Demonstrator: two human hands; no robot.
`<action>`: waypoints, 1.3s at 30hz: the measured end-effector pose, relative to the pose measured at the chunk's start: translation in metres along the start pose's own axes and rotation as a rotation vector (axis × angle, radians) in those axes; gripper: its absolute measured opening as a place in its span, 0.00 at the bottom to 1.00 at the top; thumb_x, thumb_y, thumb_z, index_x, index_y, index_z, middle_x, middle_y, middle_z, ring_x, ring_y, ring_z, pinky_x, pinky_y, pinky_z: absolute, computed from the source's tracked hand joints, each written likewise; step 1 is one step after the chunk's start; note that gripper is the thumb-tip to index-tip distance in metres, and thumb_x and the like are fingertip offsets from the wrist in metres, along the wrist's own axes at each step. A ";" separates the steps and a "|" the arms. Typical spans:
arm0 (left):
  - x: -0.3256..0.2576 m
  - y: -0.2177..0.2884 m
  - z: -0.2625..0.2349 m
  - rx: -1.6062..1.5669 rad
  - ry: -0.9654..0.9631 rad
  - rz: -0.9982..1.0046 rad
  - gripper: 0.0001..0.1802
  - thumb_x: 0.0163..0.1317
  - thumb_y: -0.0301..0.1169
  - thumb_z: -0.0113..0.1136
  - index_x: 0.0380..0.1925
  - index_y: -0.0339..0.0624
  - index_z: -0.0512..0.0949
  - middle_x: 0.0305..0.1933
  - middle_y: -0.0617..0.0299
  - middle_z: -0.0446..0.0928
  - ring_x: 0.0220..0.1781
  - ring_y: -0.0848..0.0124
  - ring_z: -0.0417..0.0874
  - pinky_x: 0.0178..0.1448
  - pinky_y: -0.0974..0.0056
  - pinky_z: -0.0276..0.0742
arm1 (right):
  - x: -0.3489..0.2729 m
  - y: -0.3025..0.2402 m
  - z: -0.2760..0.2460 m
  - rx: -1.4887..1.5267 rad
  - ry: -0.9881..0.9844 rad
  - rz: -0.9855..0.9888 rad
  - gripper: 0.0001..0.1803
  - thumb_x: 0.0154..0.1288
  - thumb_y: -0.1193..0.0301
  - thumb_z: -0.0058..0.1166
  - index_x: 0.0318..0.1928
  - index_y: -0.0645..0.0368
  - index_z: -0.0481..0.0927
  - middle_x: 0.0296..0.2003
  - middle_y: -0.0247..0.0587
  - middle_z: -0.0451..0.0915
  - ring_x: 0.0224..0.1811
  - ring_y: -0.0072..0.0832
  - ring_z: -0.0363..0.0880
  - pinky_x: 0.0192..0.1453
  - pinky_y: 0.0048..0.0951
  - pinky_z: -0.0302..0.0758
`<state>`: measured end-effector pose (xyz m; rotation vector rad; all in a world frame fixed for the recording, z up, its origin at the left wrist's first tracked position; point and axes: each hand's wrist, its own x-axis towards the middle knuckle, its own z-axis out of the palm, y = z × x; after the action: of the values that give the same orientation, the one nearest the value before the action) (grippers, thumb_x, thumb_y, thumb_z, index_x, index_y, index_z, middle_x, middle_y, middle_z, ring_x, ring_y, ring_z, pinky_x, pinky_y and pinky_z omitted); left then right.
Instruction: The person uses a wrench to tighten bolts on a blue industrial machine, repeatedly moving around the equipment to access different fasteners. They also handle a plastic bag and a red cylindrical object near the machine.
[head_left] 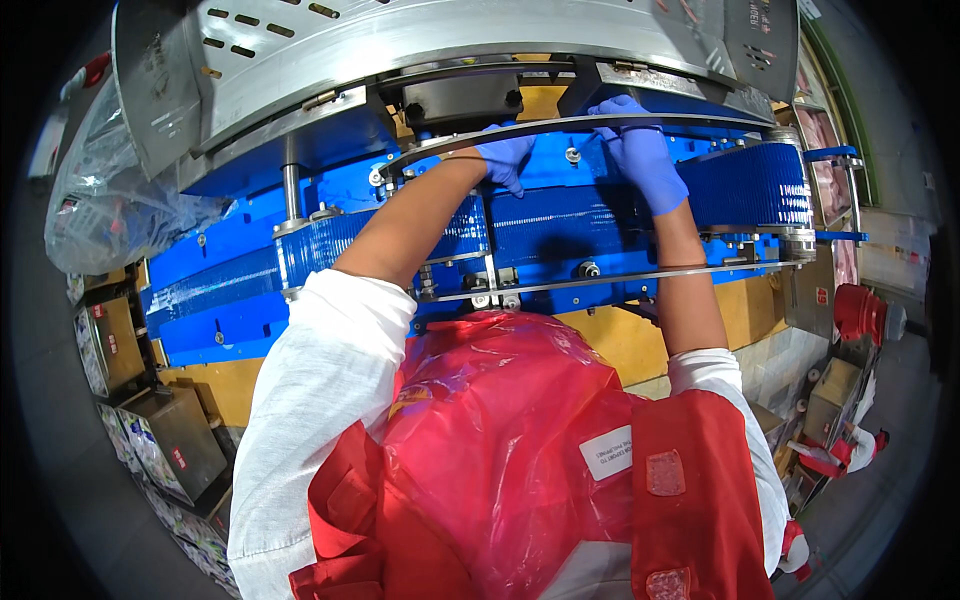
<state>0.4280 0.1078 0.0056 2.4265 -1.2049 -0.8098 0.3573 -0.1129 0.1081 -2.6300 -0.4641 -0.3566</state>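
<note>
Lengthwise, blue ribbed belt (560, 222) runs roughly parallel to far metal rail (700, 120), on its near side; left hand (508, 157), thumb splayed, and right hand (640, 150), grip unclear, reach under it, neither clearly nearer.

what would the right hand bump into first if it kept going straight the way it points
Probably the metal housing just beyond the right hand's fingertips, though the fisheye view leaves the depth between them unclear.
</note>
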 end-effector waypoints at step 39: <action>0.002 0.000 -0.001 0.005 0.002 0.029 0.66 0.30 0.44 0.85 0.70 0.34 0.57 0.66 0.40 0.68 0.69 0.46 0.69 0.74 0.54 0.65 | -0.011 0.001 0.010 -0.524 -0.007 0.228 0.12 0.64 0.58 0.58 0.36 0.52 0.84 0.35 0.44 0.79 0.36 0.45 0.82 0.38 0.44 0.79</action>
<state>0.4297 0.1068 0.0057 2.4068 -1.2403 -0.7973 0.3495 -0.1115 0.0955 -3.1481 -0.0693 -0.4421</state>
